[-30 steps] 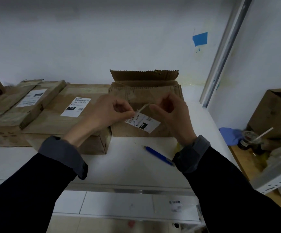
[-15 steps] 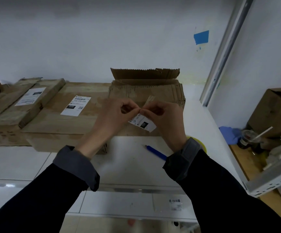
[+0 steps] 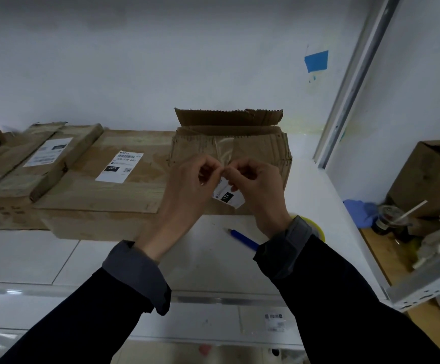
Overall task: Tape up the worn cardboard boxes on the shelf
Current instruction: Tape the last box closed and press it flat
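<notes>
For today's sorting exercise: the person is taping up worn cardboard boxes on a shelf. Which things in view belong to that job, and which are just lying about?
Belongs to the job:
- worn brown cardboard box with raised flap
- clear tape strip, pinched by left hand and right hand
- flat brown labelled box
- yellow tape roll

Lying about:
- blue pen
- plastic cup with straw
- blue cloth

This looks like a storeroom or stock room: a white shelf (image 3: pixel 55 258) on metal posts (image 3: pixel 355 74) carries worn boxes (image 3: pixel 103 190) with barcode labels (image 3: pixel 120 166), and the shelf edge has its own small tag (image 3: pixel 274 321)
</notes>
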Demonstrator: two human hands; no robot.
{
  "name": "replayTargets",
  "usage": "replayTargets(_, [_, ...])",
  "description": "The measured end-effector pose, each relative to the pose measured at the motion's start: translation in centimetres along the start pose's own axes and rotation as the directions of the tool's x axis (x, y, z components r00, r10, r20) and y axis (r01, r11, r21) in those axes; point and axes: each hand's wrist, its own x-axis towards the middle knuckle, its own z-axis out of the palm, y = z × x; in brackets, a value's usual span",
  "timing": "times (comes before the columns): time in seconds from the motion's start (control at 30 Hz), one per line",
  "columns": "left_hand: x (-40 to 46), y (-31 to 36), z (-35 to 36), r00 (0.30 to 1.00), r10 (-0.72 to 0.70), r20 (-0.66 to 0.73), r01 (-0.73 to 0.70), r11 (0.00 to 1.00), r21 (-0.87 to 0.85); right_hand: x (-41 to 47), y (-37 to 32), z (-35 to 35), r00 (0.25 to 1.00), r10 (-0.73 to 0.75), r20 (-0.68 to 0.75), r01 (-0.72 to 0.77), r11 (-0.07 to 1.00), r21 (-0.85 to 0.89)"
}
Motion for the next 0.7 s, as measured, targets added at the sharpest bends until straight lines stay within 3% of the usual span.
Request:
replayTargets(0.13, [-0.2, 0.2, 0.9, 0.999, -0.036, -0.026, 0.035, 0.999, -0.038, -0.3, 0.2, 0.8, 0.995, 0.091, -0.032, -0.084, 0.983, 0.163])
replayTargets(0.23, [-0.3, 0.6, 1.7, 0.979, -0.189, -0.077, 0.168, 0.961, -0.220, -0.4, 0.0, 1.5, 0.983, 0.183, -0.005, -0.168, 0.914, 0.370])
replayTargets(0.3, [-0.5, 1.1, 2.5, 0.924, -0.374, -0.077, 0.311, 0.854, -0.417, -0.4, -0.2, 1.9, 0.971, 0.235, 0.037, -0.221, 0.833, 0.507])
replayTargets(0.37, [-0.4, 1.4, 3.0, 0.834, -0.552, -0.025, 0.433, 0.681, -0.590, -0.4, -0.4, 2.2, 0.958, 0.275, 0.085, -0.267, 0.738, 0.619])
replayTargets(0.43, [-0.1, 1.5, 3.2, 0.780, -0.620, 0.089, 0.504, 0.536, -0.677, -0.4, -0.4, 2.0, 0.952, 0.281, 0.123, -0.288, 0.684, 0.670])
replayTargets(0.5, [0.2, 1.5, 3.0, 0.763, -0.618, 0.191, 0.551, 0.466, -0.692, -0.2, -0.2, 1.8, 0.948, 0.279, 0.150, -0.304, 0.665, 0.683])
replayTargets(0.63, [0.4, 1.2, 2.9, 0.767, -0.603, 0.219, 0.555, 0.453, -0.698, 0.3, 0.2, 1.4, 0.940, 0.286, 0.189, -0.332, 0.624, 0.707])
replayTargets(0.7, [0.5, 1.1, 2.9, 0.800, -0.576, 0.169, 0.520, 0.523, -0.675, 0.6, 0.3, 1.2, 0.941, 0.261, 0.217, -0.335, 0.610, 0.718])
